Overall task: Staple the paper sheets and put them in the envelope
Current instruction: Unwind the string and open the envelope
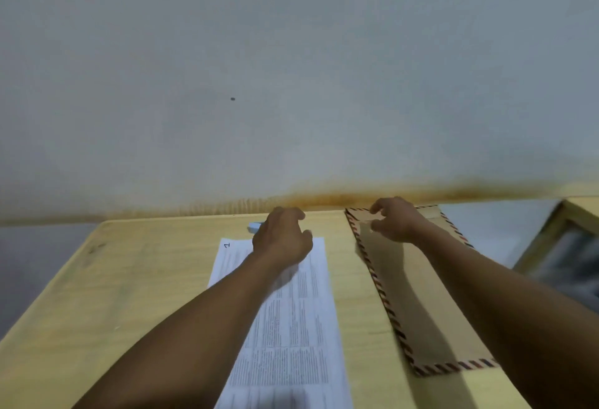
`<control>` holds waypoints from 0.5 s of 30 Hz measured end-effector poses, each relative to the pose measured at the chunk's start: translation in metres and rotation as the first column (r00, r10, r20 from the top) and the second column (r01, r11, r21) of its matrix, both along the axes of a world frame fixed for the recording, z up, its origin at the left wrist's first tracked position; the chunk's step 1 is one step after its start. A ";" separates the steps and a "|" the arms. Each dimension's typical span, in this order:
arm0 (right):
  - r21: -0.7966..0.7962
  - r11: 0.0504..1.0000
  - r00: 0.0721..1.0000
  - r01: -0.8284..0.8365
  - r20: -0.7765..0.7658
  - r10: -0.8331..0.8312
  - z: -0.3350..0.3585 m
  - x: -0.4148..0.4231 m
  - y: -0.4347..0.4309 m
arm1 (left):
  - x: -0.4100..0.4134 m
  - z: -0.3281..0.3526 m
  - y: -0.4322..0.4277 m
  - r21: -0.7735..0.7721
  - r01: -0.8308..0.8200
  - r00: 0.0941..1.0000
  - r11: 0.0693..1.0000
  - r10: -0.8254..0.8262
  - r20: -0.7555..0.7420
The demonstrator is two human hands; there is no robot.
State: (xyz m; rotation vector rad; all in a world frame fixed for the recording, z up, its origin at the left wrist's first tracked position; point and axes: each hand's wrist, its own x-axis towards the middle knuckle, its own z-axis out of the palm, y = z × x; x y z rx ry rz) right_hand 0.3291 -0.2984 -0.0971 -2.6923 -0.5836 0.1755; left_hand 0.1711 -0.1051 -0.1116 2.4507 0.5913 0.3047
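Observation:
White printed paper sheets [291, 321] lie lengthwise in the middle of the wooden table [129, 279]. My left hand [282, 237] hovers over their far end, fingers curled, holding nothing that I can see. A light-blue stapler [254, 226] peeks out just beyond that hand at the table's far edge, mostly hidden. A brown envelope [418, 298] with a striped border lies to the right of the sheets. My right hand [393, 219] is above its far end with fingers spread and empty.
A grey wall rises right behind the table's far edge. To the right stands a wooden-framed object [564, 243], blurred. The table's left part shows bare wood.

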 end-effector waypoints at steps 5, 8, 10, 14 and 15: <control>0.003 0.996 0.996 0.085 0.023 -0.085 -0.014 0.029 -0.059 | 0.053 -0.010 -0.038 0.090 0.229 0.973 0.969 -0.224 -0.059; 0.021 0.995 0.995 0.095 0.034 -0.096 -0.025 0.046 -0.076 | 0.081 -0.018 -0.055 0.204 0.343 0.939 0.917 -0.325 -0.114; 0.020 0.996 0.994 0.082 0.070 -0.083 -0.031 0.056 -0.080 | 0.096 -0.022 -0.063 0.243 0.390 0.921 0.888 -0.373 -0.113; 0.006 0.998 0.992 0.061 0.109 -0.061 -0.046 0.071 -0.080 | 0.125 -0.024 -0.074 0.273 0.456 0.890 0.847 -0.425 -0.166; -0.017 0.999 0.993 0.051 0.104 -0.049 -0.050 0.074 -0.080 | 0.131 -0.024 -0.076 0.271 0.473 0.880 0.838 -0.431 -0.202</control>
